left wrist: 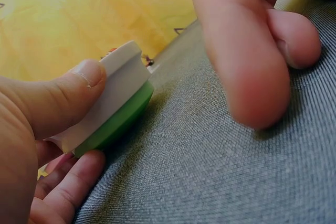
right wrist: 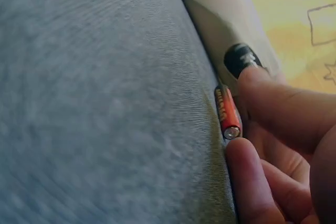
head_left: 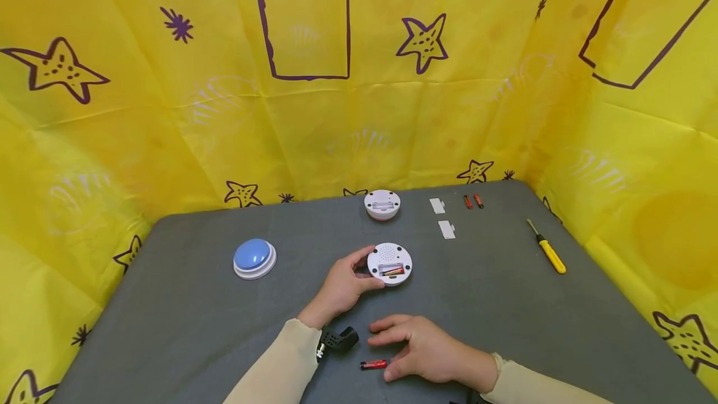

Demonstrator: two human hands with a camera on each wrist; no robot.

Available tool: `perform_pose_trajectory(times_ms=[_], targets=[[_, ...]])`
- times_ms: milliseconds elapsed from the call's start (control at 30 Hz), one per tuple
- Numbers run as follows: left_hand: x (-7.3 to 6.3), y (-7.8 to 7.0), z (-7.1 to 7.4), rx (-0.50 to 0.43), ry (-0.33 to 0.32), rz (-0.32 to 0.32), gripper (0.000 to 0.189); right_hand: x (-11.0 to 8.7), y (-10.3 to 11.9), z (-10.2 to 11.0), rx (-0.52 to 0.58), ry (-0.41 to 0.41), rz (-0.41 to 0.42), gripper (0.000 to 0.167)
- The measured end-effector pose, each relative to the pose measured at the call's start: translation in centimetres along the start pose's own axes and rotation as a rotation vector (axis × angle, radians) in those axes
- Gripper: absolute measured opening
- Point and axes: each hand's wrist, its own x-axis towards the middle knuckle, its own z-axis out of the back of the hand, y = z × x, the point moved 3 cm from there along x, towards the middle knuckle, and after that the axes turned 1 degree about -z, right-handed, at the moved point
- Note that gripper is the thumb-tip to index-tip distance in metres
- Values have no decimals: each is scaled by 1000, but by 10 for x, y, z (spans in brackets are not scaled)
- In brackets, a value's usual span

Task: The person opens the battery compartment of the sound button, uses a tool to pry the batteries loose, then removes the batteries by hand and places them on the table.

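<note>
My left hand (head_left: 343, 285) grips a round push button (head_left: 387, 256) by its edge, with its white underside and battery compartment facing up. One red-and-black battery (head_left: 394, 272) lies in that compartment. The button's green dome (left wrist: 118, 121) faces the table in the left wrist view, with the thumb on the white base and fingers beneath. My right hand (head_left: 429, 349) hovers low over the table with fingers spread apart. Near its thumb lies a loose battery (head_left: 373, 365); in the right wrist view this battery (right wrist: 227, 111) lies between thumb and finger, not visibly pinched.
A blue-domed button (head_left: 253, 259) stands at left. Another upturned button (head_left: 382, 204) sits at the back. Two white covers (head_left: 447, 229), two batteries (head_left: 478, 201) and a yellow screwdriver (head_left: 552, 254) lie to the right. Yellow cloth walls (head_left: 314, 136) surround the grey table (head_left: 185, 323).
</note>
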Motion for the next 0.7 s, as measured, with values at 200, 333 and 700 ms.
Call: perform_pose_trajectory(times_ms=[200,333,700], targets=[[0,-1,0,8,0,-14,76,2,5,-4,-175,11,49,43],[-1,-1,0,8,-1,-6,77,3,6,-6,-264,14,57,39],[-1,-1,0,0,7,1,76,3,8,-7,-424,-15,115,11]])
